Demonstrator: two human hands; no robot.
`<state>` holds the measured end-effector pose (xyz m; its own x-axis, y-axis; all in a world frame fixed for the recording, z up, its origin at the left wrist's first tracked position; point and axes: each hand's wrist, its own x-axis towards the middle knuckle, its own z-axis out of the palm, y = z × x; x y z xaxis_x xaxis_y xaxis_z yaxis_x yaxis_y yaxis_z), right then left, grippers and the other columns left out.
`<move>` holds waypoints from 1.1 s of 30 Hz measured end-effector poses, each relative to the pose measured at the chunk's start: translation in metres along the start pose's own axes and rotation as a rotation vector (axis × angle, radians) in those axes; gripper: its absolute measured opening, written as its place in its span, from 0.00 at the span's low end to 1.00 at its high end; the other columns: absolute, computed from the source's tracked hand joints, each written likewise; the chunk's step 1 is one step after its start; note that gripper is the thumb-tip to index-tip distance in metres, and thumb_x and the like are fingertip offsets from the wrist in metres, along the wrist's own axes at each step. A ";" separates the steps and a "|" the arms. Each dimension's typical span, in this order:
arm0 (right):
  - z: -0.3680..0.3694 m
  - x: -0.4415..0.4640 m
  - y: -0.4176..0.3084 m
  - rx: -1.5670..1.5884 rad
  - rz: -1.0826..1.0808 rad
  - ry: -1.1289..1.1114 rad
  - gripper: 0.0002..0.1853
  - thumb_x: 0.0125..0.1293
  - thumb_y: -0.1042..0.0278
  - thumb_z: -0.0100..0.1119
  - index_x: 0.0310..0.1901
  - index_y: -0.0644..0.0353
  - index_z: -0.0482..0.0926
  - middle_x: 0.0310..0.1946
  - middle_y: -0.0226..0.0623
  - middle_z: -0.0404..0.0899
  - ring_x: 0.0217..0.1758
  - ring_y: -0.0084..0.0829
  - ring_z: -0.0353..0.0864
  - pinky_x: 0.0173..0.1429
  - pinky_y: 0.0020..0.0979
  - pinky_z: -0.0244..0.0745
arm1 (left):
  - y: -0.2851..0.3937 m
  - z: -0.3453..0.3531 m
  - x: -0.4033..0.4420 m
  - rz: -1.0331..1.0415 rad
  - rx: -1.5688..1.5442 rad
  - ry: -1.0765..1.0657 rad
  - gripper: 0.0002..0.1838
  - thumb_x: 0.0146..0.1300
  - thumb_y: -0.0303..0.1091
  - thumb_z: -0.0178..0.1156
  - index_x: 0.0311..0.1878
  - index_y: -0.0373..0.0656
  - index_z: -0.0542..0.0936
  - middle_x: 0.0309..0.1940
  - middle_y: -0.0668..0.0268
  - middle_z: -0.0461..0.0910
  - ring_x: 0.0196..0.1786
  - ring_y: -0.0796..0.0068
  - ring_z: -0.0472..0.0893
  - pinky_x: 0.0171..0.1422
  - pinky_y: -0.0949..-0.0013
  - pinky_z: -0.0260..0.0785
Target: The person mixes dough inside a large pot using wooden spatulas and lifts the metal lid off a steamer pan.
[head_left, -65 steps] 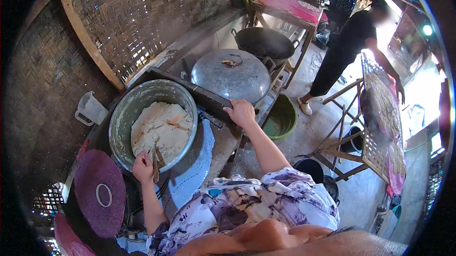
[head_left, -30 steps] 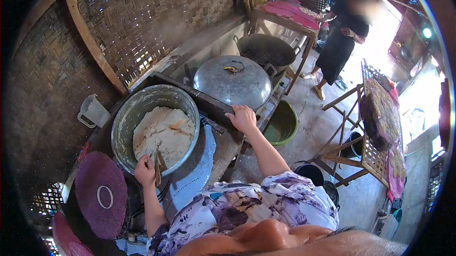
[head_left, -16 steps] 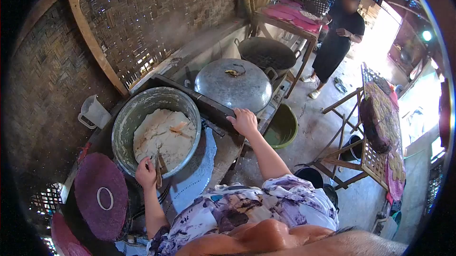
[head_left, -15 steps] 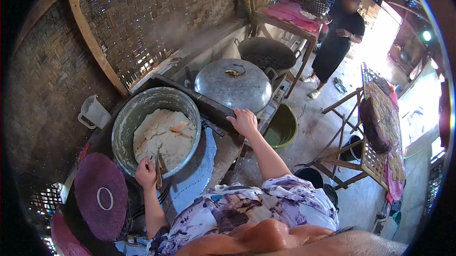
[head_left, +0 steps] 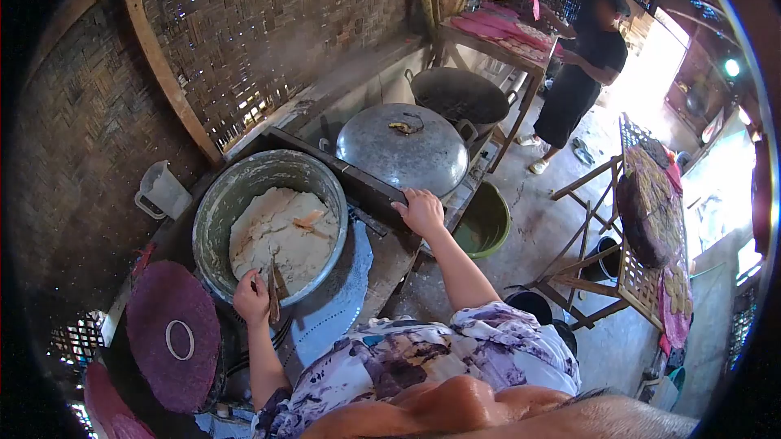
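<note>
My left hand (head_left: 252, 299) is at the near rim of a large round basin (head_left: 333, 187), its fingers curled closed over the edge. Right beside it, a flat-bladed tool with a wooden handle (head_left: 274, 297) leans on the rim, its end in the pale, crumbly dough-like mass (head_left: 277, 227). A brown, flat piece (head_left: 307, 222) lies on that mass. With fingers spread, my right hand (head_left: 421, 213) rests palm down on the end of a dark wooden board (head_left: 358, 183), close to a big domed metal lid (head_left: 399, 150).
Behind the lid sits a dark wok (head_left: 460, 96). A green tub (head_left: 484, 223) is on the floor. Left are a plastic jug (head_left: 165, 193) and a purple round cover (head_left: 171, 337). A person (head_left: 590, 56) stands at a pink-covered table (head_left: 496, 28); a slatted rack (head_left: 639, 276) is right.
The person at the back has raised a bright pink, flat object above the table. My hands and the basin stay about where they were; the view has shifted slightly.
</note>
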<state>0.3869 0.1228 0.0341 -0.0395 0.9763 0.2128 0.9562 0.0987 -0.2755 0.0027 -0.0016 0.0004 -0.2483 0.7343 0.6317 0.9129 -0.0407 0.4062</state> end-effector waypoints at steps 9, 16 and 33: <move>-0.003 -0.001 -0.001 0.007 -0.003 0.004 0.27 0.61 0.45 0.52 0.52 0.59 0.73 0.43 0.44 0.79 0.50 0.41 0.75 0.54 0.38 0.69 | -0.005 0.003 -0.002 -0.031 -0.026 -0.028 0.08 0.58 0.35 0.56 0.39 0.47 0.80 0.29 0.62 0.80 0.28 0.59 0.78 0.32 0.61 0.69; -0.005 -0.002 -0.002 0.013 -0.016 0.020 0.26 0.60 0.46 0.53 0.50 0.60 0.74 0.41 0.43 0.79 0.49 0.41 0.76 0.53 0.38 0.70 | 0.000 0.000 -0.001 -0.020 -0.024 -0.009 0.09 0.58 0.36 0.57 0.39 0.47 0.81 0.27 0.61 0.80 0.26 0.60 0.78 0.31 0.61 0.69; 0.000 -0.001 0.001 0.027 -0.024 0.041 0.25 0.59 0.46 0.54 0.49 0.60 0.74 0.40 0.44 0.79 0.49 0.41 0.76 0.52 0.39 0.70 | 0.000 0.001 -0.001 -0.002 -0.003 0.001 0.07 0.57 0.34 0.57 0.38 0.47 0.80 0.28 0.62 0.80 0.26 0.60 0.78 0.31 0.61 0.68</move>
<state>0.3876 0.1220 0.0339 -0.0502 0.9649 0.2579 0.9468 0.1282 -0.2951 0.0027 -0.0015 -0.0007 -0.2506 0.7340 0.6312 0.9112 -0.0415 0.4099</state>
